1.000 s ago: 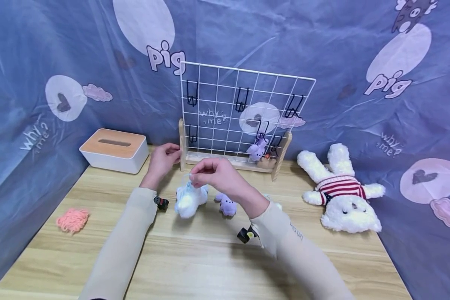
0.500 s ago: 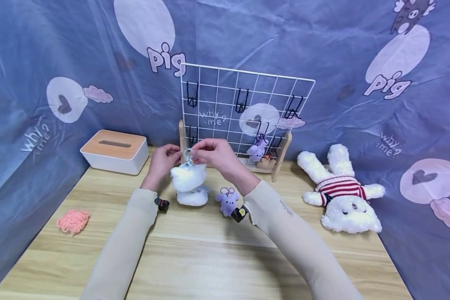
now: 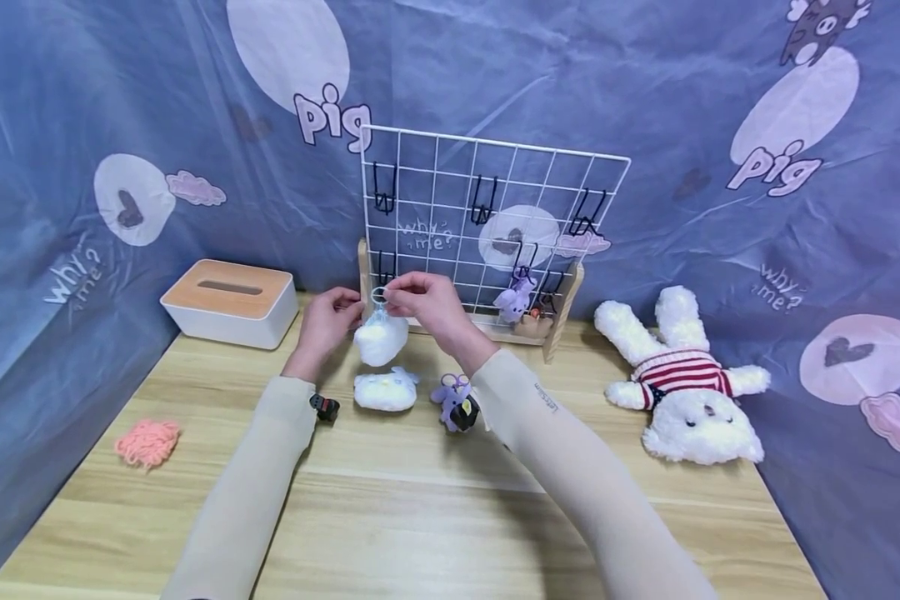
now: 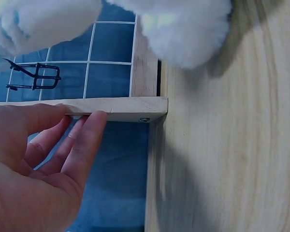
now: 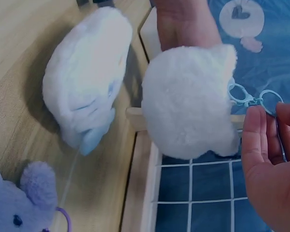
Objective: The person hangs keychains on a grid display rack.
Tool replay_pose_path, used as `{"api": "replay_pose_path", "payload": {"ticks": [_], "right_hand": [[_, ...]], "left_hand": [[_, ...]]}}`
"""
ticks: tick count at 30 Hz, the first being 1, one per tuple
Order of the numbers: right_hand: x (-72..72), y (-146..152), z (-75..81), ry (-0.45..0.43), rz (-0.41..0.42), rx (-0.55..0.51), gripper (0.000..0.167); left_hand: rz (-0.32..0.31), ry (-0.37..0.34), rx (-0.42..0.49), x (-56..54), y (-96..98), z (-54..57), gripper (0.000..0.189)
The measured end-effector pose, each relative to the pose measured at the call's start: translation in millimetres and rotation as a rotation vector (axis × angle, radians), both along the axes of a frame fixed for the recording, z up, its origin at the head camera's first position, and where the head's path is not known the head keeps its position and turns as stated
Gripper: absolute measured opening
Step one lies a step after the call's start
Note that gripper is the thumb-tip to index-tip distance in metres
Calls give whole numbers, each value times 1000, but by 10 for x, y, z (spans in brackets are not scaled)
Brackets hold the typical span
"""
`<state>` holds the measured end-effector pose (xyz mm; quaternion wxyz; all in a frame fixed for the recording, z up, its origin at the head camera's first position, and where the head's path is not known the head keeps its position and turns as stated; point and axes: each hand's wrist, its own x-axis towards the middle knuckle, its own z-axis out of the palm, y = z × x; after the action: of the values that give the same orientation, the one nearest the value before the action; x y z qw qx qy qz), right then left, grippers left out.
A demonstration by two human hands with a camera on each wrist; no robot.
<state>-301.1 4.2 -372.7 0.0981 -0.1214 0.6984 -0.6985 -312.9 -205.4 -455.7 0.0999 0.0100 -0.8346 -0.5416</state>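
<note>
My right hand (image 3: 435,310) pinches the key ring (image 5: 269,102) of a fluffy white plush keychain (image 3: 381,339). The plush hangs from a light-blue clasp (image 5: 246,101), in front of the lower left of a white wire grid rack (image 3: 457,200). Just above the ring, a black hook (image 3: 387,262) sticks out from the grid. My left hand (image 3: 330,321) holds the rack's left wooden post (image 4: 121,105) between thumb and fingertips. Below the hanging plush, a second white plush (image 3: 386,392) lies on the table. Beside it sits a purple plush keychain (image 3: 448,395), partly covered by my right wrist camera.
On the grid are more black hooks (image 3: 483,204), and a purple plush (image 3: 513,302) and a brown one (image 3: 531,325) hang at its lower right. A tissue box (image 3: 228,304) and pink yarn (image 3: 147,443) are left; a white teddy bear (image 3: 690,383) lies right.
My right hand has lifted the white plush off the table by its ring and brought it toward the lower left hook, uncovering the second white plush. My left hand stays at the post.
</note>
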Motion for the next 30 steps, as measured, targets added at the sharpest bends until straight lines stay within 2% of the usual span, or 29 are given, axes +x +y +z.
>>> {"api": "replay_pose_path", "payload": {"ticks": [6, 13, 20, 30], "right_hand": [[-141, -28, -116, -10, -35, -46, 12], [-256, -63, -243, -30, -62, -58, 14], [-324, -114, -313, -32, -88, -38, 17], [-381, -222, -391, -20, -222, -61, 17]], "left_hand": [[7, -5, -9, -29, -4, 5, 26], [-8, -40, 64, -19, -1, -27, 28], [0, -44, 95, 7, -14, -7, 28], [-12, -56, 85, 2, 1, 15, 30]]}}
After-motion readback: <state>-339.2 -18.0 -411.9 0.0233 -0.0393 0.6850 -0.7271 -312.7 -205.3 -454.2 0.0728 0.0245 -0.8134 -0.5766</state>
